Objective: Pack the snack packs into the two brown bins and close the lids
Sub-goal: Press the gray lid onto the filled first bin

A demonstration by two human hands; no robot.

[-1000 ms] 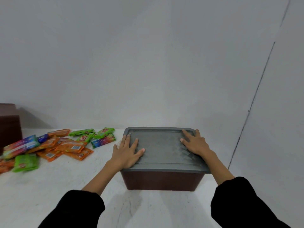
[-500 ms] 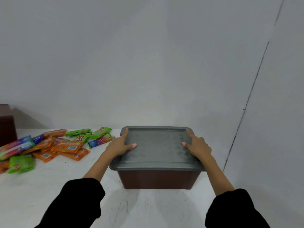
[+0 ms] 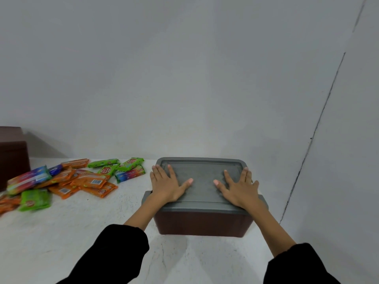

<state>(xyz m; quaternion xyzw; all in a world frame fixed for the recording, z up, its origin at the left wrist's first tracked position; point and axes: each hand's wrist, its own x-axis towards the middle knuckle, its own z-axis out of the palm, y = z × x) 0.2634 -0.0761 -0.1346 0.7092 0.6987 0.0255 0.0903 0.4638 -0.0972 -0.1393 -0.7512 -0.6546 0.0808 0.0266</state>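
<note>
Directly ahead, a white bench is seen. Its top is matt and faintly speckled, and thin hairline veins are visible towards the near edge. Soft shadow is cast on it in front of the brown bin, which is set right of centre, close to the room corner. The bin is covered by a grey lid with a raised rim and a textured panel. The lid appears to be seated level.

Left hand: laid flat on the left part of the lid, fingers straight and spread, thumb turned inward, nothing gripped. Right hand: laid flat on the right part in the same way, fingers splayed, nothing gripped. Black sleeves are seen ending at the forearms.

Snack packs: a loose heap of orange, green and multicoloured packs is spread on the bench left of the bin. The nearest pack is just beside the lid's far left corner. A second brown bin is cut off by the left frame edge, behind the heap and near the back wall. Whether it is lidded cannot be told.

Room: the back wall is plain, pale grey and unmarked. A side wall is met at the right, and a thin dark line is seen slanting up it from the bench. Light is even and diffuse.
</note>
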